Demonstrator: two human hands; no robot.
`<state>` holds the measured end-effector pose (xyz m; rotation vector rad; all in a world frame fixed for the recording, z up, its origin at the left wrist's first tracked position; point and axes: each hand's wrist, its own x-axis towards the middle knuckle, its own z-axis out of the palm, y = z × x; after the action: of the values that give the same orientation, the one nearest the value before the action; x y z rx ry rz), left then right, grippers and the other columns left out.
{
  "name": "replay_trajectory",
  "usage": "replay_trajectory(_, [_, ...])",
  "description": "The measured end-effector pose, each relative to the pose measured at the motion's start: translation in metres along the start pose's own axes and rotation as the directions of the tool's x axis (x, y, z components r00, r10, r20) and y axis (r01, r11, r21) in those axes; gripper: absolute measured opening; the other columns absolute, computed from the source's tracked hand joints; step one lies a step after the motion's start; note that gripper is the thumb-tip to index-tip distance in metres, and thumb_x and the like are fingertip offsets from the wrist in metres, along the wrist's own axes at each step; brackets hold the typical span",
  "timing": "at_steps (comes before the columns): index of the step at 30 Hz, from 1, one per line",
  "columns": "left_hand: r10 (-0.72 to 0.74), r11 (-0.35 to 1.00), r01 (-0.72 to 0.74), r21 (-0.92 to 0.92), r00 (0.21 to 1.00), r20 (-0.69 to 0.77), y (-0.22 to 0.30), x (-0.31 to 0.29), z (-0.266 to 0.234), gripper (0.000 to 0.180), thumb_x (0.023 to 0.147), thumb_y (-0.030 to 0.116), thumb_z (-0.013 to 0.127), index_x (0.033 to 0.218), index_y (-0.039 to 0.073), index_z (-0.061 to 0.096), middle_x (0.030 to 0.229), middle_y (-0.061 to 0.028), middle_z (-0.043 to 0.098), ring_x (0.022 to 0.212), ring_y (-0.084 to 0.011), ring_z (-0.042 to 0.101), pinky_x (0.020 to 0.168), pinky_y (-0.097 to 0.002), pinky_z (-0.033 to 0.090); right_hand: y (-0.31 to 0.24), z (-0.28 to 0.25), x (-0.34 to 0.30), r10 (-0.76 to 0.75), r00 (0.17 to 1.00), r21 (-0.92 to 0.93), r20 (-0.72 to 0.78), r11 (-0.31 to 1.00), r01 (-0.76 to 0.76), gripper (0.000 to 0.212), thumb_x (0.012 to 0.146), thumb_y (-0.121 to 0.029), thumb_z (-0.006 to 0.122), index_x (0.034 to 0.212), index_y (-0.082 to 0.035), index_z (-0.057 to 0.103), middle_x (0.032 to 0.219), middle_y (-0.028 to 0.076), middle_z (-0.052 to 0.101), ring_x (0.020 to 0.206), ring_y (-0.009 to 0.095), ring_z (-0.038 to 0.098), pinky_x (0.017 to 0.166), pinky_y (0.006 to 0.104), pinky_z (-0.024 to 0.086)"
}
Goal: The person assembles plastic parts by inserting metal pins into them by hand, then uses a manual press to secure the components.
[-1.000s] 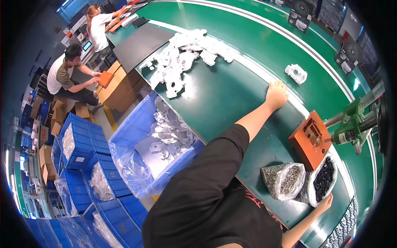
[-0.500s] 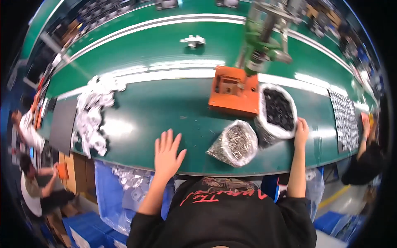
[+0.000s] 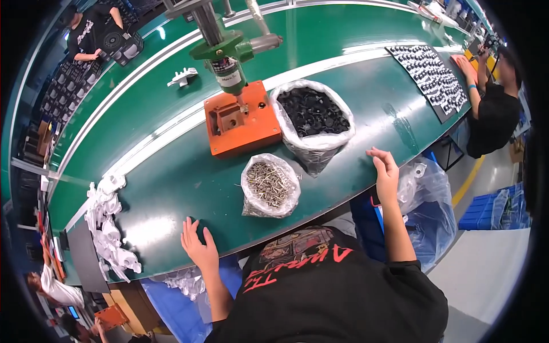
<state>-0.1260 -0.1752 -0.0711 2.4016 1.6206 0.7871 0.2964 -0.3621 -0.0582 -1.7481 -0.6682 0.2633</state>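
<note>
My left hand [image 3: 200, 247] is at the table's near edge, empty, fingers apart. My right hand [image 3: 386, 176] is by the same edge farther right, its fingers loosely bent and apart with nothing in them. Between them stands a clear plastic bag [image 3: 266, 211] of small metal screws, its mouth rolled open. Behind it, a larger white-rimmed bag [image 3: 313, 147] holds black plastic parts; my right hand is apart from it. Left of that bag sits an orange fixture block [image 3: 243, 134] with a recessed pocket, under the green head of a press [image 3: 227, 68].
White plastic parts [image 3: 107, 226] are heaped at the table's left end. One pale part [image 3: 182, 77] lies on the green surface behind the fixture. A sheet [image 3: 429, 80] with rows of black-and-white parts is at the right, near a co-worker [image 3: 500, 111]. A blue lined bin [image 3: 426, 200] stands below the edge.
The view has swung to the right. My right hand has come away from the bag of black parts to the table's edge. My left hand, flat on the table before, is now turned with fingers bent.
</note>
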Motion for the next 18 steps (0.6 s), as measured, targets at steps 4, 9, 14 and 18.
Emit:
replay_trajectory(4, [-0.003,0.999,0.003,-0.034,1.0,0.003,0.005,0.004,0.0,0.026,0.089,0.016,0.054,0.112,0.003,0.057,0.131,-0.0157,0.051,0.126,-0.032,0.043,0.108,-0.0448,0.025,-0.001,0.005,-0.016,-0.083,0.997,0.005,-0.008,0.997,0.083,0.016,0.088,-0.003,0.049,0.099,0.001,0.059,0.12,0.012,0.057,0.117,0.021,0.05,0.102,0.0336,0.033])
replay_trajectory(9, [-0.011,0.997,0.009,-0.077,1.0,-0.022,0.005,0.001,-0.002,0.024,0.088,0.014,0.054,0.11,0.003,0.057,0.13,-0.0149,0.053,0.125,-0.0312,0.045,0.108,-0.0445,0.026,0.005,0.024,-0.02,-0.29,0.951,-0.232,-0.106,0.937,0.26,0.016,0.084,-0.003,0.054,0.099,0.001,0.059,0.134,0.017,0.044,0.127,0.032,0.042,0.105,0.041,0.031])
replay_trajectory(14, [-0.037,0.991,0.031,-0.131,0.998,-0.044,0.005,-0.001,-0.001,0.023,0.088,0.012,0.053,0.109,0.003,0.058,0.127,-0.014,0.055,0.123,-0.0306,0.047,0.107,-0.045,0.026,0.005,0.031,-0.019,-0.383,0.903,-0.453,-0.192,0.851,0.265,0.03,0.079,-0.005,0.059,0.109,-0.001,0.054,0.143,0.02,0.028,0.126,0.039,0.041,0.105,0.0439,0.032])
replay_trajectory(18, [-0.123,0.936,0.096,-0.338,0.991,-0.059,0.0,0.0,0.004,0.024,0.091,0.008,0.051,0.111,-0.002,0.058,0.12,-0.0159,0.059,0.113,-0.0263,0.055,0.097,-0.0348,0.039,0.004,0.028,-0.02,-0.328,0.911,-0.476,-0.248,0.861,0.18,0.038,0.076,-0.005,0.06,0.112,-0.001,0.052,0.145,0.022,0.024,0.12,0.04,0.047,0.098,0.0406,0.041])
